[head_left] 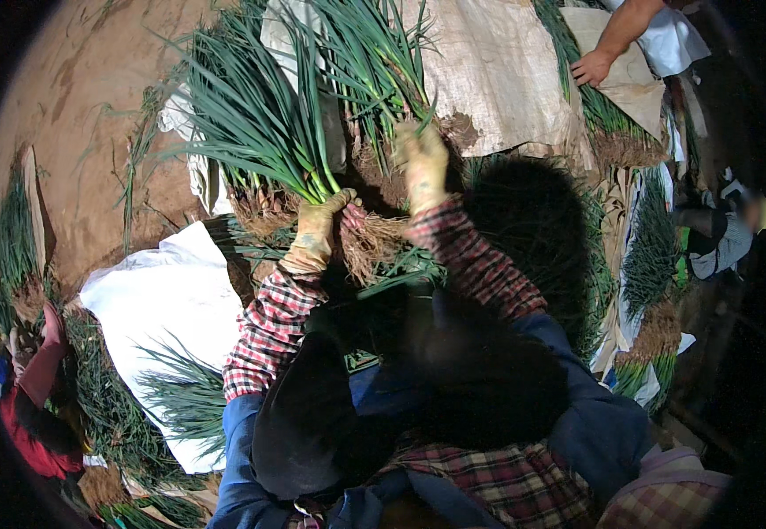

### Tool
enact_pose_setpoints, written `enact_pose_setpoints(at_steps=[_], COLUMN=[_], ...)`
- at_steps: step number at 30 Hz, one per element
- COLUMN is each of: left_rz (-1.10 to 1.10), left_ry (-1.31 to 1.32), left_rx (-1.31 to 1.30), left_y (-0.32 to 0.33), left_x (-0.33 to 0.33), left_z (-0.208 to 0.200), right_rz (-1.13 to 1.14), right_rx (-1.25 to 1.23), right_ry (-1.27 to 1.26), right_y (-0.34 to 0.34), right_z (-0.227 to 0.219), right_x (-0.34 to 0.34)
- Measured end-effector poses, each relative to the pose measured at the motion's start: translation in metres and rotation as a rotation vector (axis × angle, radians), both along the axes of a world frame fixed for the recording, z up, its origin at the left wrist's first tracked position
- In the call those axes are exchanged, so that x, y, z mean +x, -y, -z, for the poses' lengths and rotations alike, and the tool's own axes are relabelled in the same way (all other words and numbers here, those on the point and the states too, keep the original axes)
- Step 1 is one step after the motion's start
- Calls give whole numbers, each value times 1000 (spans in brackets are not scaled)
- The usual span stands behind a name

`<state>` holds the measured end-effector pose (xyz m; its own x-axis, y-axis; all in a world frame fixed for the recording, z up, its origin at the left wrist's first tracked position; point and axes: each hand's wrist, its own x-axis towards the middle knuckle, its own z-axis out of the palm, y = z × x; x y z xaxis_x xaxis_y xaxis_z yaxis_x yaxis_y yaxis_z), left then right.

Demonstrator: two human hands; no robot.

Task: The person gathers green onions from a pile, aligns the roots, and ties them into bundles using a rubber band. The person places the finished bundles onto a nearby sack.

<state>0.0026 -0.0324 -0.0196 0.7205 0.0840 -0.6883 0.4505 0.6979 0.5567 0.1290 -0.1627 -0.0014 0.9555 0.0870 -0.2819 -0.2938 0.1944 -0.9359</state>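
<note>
My left hand point(314, 225), in a pale yellow work glove, is closed around the stems of a bunch of green onions point(290, 159). Long green leaves fan out to the far left, while reddish bulbs and brown roots stick out toward me, right of the glove. My right hand point(423, 163), gloved alike, is at the near end of another heap of green onions point(374, 66), by the stems. Motion smears its fingers, so whether they grip any stalk is unclear. More rooted green onions point(260, 207) lie just beyond my left hand.
A woven sack point(506, 75) lies at the far right, a white sheet point(158, 291) at the left with loose onions. Another person's hand point(590, 68) touches bundled onions at the upper right. A person in red point(39, 432) is at left, another person point(727, 234) at right.
</note>
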Motion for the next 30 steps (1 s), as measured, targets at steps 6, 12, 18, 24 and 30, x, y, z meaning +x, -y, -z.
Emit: enact_pose_setpoints(at_steps=[6,12,18,24,30], left_rz=[-131,40,98,-57,165], left_ry=[-100,-134,69,285,78], left_rx=[-222,282,-104,-357,-212], left_y=[-3,10,14,24,4], left_x=[24,87,110,99,51], left_z=[3,2,41,27,2], right_rz=[-385,-477,-622,-575,-645], right_rx=[-801,-980,-498,-74,-92], right_ry=[84,123,-61,-126,-236], right_y=[2,-19,-7,14,9], right_z=[-19,1,-9,6,-20], right_x=[88,112,66,39,16])
